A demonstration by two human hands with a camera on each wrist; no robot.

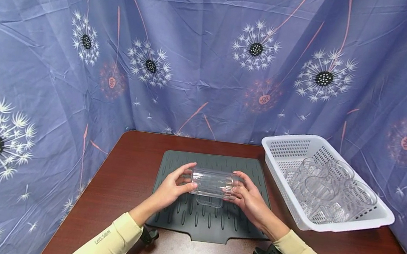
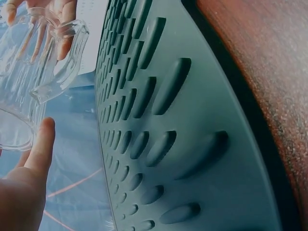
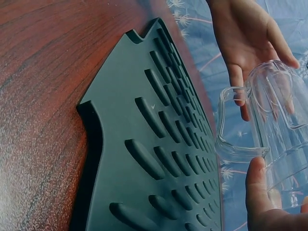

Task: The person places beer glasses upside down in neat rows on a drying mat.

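A clear ribbed mug point(image 1: 214, 184) lies on its side between my two hands, held over the dark grey-green drainage mat point(image 1: 209, 227). Its handle point(image 3: 226, 120) points down toward the mat and the near edge. My left hand point(image 1: 174, 186) grips the left end, thumb in front and fingers behind. At the opposite end my right hand point(image 1: 253, 198) holds the mug, its fingers showing through the clear wall. In the left wrist view, the left thumb point(image 2: 42, 149) lies by the mug's round end.
To the right stands a white perforated basket point(image 1: 282, 184) with several clear mugs point(image 1: 320, 189) inside. Raised oval ribs cover the mat, which lies on a reddish-brown wooden table point(image 1: 129, 160). A blue dandelion-print cloth point(image 1: 202, 79) hangs behind and at both sides.
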